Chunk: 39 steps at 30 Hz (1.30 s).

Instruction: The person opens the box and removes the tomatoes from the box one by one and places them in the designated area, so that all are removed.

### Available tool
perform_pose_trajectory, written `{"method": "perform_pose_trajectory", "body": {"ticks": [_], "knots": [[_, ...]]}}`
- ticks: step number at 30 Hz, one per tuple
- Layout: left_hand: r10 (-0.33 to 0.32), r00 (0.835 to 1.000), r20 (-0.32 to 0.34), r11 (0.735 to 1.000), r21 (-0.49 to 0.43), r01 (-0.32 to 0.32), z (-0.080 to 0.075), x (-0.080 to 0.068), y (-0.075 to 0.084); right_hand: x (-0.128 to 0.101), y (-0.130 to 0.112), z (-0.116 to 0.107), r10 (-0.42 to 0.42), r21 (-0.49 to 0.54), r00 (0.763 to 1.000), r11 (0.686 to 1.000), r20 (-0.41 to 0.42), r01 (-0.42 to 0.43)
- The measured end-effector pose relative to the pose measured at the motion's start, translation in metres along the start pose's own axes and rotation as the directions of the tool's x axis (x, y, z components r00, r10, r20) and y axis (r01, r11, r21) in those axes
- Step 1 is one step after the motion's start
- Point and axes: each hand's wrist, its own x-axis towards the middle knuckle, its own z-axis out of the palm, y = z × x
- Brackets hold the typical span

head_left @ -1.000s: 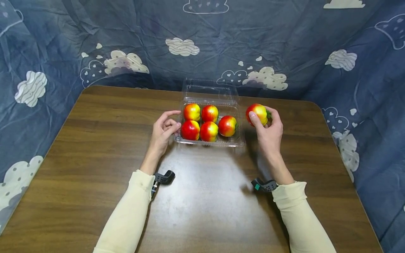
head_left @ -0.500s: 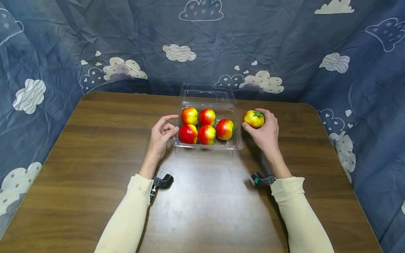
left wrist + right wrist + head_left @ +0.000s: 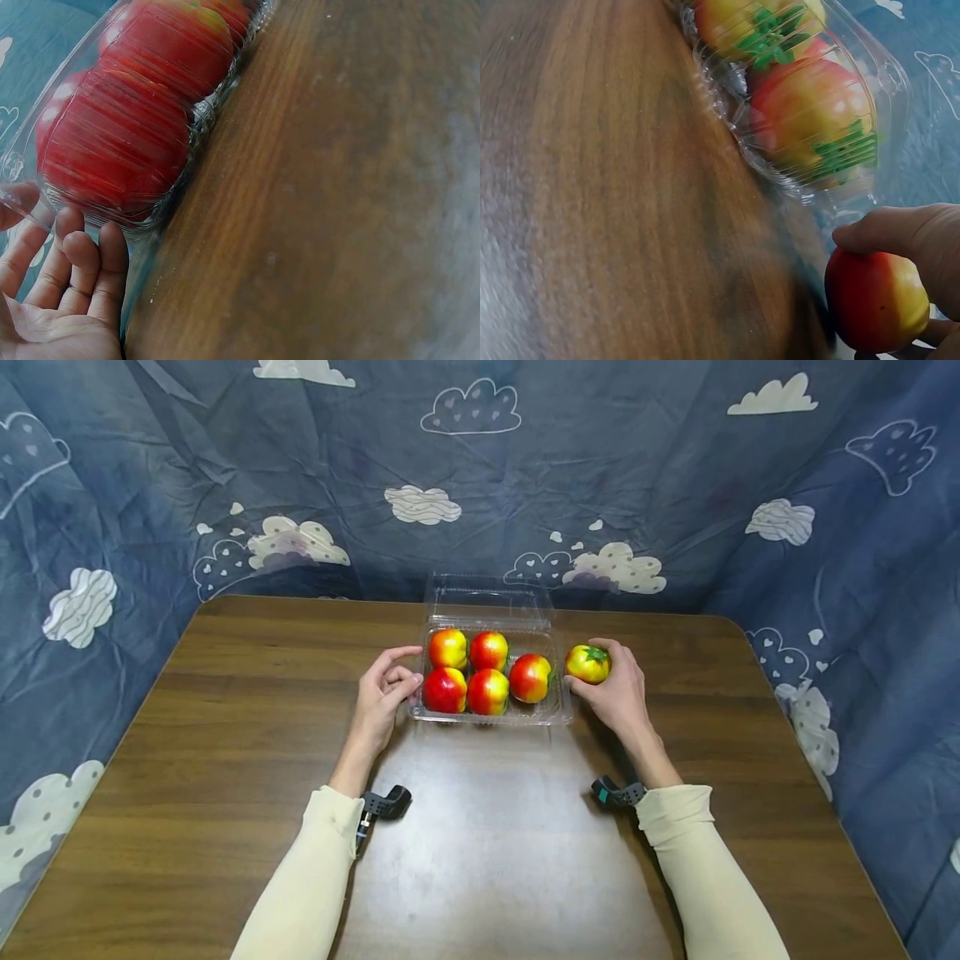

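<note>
While lowered, peach (image 3: pixel 587 663) nearer tray (image 3: pixel 558 714)

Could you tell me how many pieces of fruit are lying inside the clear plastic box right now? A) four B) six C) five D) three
C: five red-and-yellow fruits sit in the clear plastic box, three along the front and two behind, while a sixth fruit is gripped by the right hand outside the box, at its right side.
</note>
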Motion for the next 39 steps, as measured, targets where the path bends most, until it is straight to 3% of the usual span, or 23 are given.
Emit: {"method": "perform_pose_trajectory", "body": {"ticks": [15,26,39], "knots": [[-0.002,1.0,-0.003,1.0,-0.024,0.002,0.004,-0.001,0.0,0.003,0.008,0.004,-0.051,-0.002,0.998,0.999,-0.046,0.051],[-0.002,1.0,-0.007,0.999,-0.038,0.002,0.002,0.001,0.001,0.007,0.008,0.005,-0.062,0.005,0.998,0.998,-0.028,0.062],[-0.006,1.0,-0.008,0.998,-0.067,0.006,0.004,-0.001,0.001,0.003,-0.019,-0.016,-0.14,0.026,0.989,0.99,-0.055,0.141]]}}
